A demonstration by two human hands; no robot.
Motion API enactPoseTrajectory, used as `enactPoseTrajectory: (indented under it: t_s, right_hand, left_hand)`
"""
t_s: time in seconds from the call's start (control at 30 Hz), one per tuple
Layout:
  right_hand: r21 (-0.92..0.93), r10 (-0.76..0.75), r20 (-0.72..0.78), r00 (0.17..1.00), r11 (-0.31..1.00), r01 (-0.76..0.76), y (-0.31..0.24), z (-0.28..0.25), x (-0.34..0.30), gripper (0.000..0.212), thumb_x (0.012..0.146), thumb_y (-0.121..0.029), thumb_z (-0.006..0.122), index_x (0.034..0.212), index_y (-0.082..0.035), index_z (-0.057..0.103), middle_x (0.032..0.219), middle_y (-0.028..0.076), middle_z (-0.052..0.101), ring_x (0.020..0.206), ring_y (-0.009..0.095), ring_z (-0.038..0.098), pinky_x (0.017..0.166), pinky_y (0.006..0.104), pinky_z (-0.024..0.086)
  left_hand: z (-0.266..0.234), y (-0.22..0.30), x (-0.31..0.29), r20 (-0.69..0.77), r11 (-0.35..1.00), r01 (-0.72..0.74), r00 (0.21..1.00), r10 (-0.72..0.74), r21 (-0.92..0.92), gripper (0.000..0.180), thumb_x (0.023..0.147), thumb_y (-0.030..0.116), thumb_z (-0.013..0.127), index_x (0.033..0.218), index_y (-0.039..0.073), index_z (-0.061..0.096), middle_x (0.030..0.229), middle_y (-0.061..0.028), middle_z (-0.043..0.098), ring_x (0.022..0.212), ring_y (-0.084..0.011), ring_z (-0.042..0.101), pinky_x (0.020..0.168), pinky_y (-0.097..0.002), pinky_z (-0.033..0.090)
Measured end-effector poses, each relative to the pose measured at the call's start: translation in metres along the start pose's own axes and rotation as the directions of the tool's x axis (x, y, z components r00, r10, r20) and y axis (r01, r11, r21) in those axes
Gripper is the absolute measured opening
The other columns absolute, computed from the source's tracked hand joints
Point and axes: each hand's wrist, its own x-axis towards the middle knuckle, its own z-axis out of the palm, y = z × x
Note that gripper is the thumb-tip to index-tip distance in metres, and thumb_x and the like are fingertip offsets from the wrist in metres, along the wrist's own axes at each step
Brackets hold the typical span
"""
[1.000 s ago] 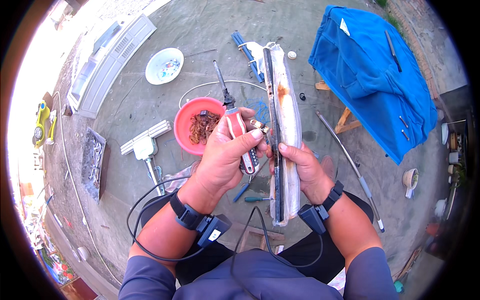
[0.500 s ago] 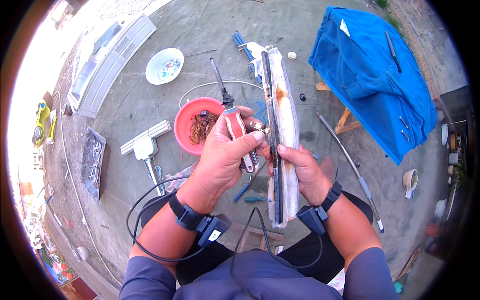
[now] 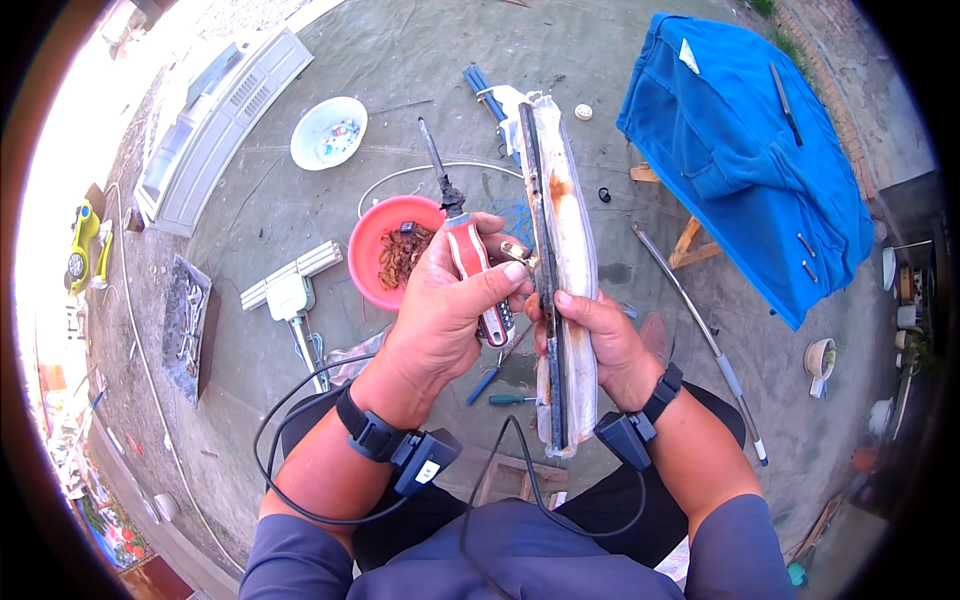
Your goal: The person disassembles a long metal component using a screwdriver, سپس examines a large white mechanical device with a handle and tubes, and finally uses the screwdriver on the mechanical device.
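Observation:
My left hand [image 3: 445, 300] is closed around a screwdriver [image 3: 467, 248] with a red and grey handle, its dark shaft pointing away from me and wrapped in black near the handle. Thumb and fingers of that hand also pinch a small shiny metal piece [image 3: 515, 250] against the side of a long bundle. The bundle [image 3: 570, 230] is a pale strip in clear plastic, with rust stains and a black bar [image 3: 548, 300] along its left edge. My right hand [image 3: 605, 335] grips it from the right, thumb on top. The fingers behind it are partly hidden.
Beyond my left hand stands a pink bowl [image 3: 366, 262] of brown pieces, with a white basin [image 3: 330, 132] farther off. A tray of wrenches [image 3: 188, 325] lies left. Blue cloth [image 3: 745, 160] covers a wooden-legged stand at right, beside a long metal rod [image 3: 700, 335]. Cables run from both wrists.
The far ends of the screwdriver and the bundle have tipped very slightly left. Both hands keep the same hold.

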Motion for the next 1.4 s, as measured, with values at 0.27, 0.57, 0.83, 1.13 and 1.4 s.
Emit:
enactPoseTrajectory:
  t_s: [0.27,0.57,0.83,1.13,1.4]
  right_hand:
    - [-0.021,-0.011,-0.006,1.000,1.000,0.011,-0.0002,0.0016,-0.0004,0.056,0.085,-0.028,0.070,0.131,-0.006,0.046,0.093,0.010,0.063,0.073,0.019,0.064,0.066,0.0317,0.053]
    - [-0.047,-0.023,-0.008,1.000,0.999,0.022,-0.0013,0.0005,-0.0008,0.057,0.085,-0.029,0.069,0.131,-0.006,0.046,0.094,0.010,0.063,0.073,0.019,0.064,0.066,0.0317,0.053]
    - [-0.037,-0.023,0.009,1.000,0.999,0.023,-0.0020,0.0028,-0.0003,0.058,0.084,-0.029,0.070,0.132,-0.006,0.046,0.094,0.009,0.063,0.073,0.019,0.064,0.067,0.0321,0.054]
    - [-0.050,-0.069,-0.066,0.995,0.997,0.065,-0.0073,-0.0044,-0.0007,0.054,0.085,-0.027,0.069,0.129,-0.006,0.048,0.094,0.010,0.064,0.073,0.020,0.064,0.066,0.0339,0.055]
    - [-0.050,-0.054,-0.053,0.997,0.997,0.051,-0.0028,0.0003,0.0013,0.054,0.085,-0.027,0.069,0.130,-0.006,0.047,0.094,0.010,0.063,0.074,0.019,0.064,0.067,0.0333,0.054]
  left_hand:
    - [-0.0026,-0.0007,-0.0017,0.065,0.999,0.043,0.997,-0.041,-0.030,0.044,0.086,0.000,0.066,0.124,0.003,0.044,0.097,-0.0075,0.057,0.081,-0.0163,0.064,0.068,-0.0287,0.053]
    - [0.0002,0.0003,-0.0012,0.037,1.000,-0.014,0.999,0.014,-0.004,0.046,0.084,-0.002,0.067,0.124,0.002,0.044,0.098,-0.0079,0.057,0.082,-0.0166,0.064,0.071,-0.0278,0.053]
    - [0.0017,-0.0059,-0.0008,0.066,0.999,0.023,0.998,-0.020,-0.038,0.042,0.086,-0.001,0.065,0.123,0.003,0.044,0.097,-0.0084,0.057,0.079,-0.0161,0.064,0.068,-0.0269,0.053]
    - [-0.0064,-0.0009,0.0018,0.038,0.998,0.066,0.997,-0.066,-0.005,0.042,0.088,0.004,0.065,0.124,0.001,0.044,0.102,-0.0096,0.060,0.082,-0.0154,0.064,0.069,-0.0283,0.052]
    - [-0.0055,-0.0047,-0.0011,0.051,0.998,0.058,0.997,-0.058,-0.014,0.040,0.089,0.004,0.065,0.123,0.002,0.045,0.094,-0.0062,0.059,0.079,-0.0139,0.064,0.067,-0.0262,0.051]
